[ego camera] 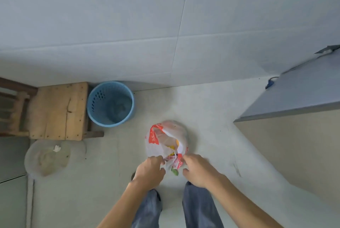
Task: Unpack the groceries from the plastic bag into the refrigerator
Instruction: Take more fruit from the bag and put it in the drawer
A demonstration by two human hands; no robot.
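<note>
A thin white plastic bag [156,145] with red print sits on the pale floor just in front of my feet. Its mouth gapes a little and yellow and green items show inside and at its near edge. My left hand [150,170] pinches the near left rim of the bag. My right hand [197,170] grips the near right rim, by a red-printed handle. The refrigerator [294,99] stands at the right as a grey-topped, beige-sided box; its door is not visible from here.
A blue perforated plastic bin [110,103] stands against the tiled wall at the left. Beside it is a wooden chair [57,110]. A clear plastic basin [47,158] lies on the floor in front of the chair. My legs in jeans are below the bag.
</note>
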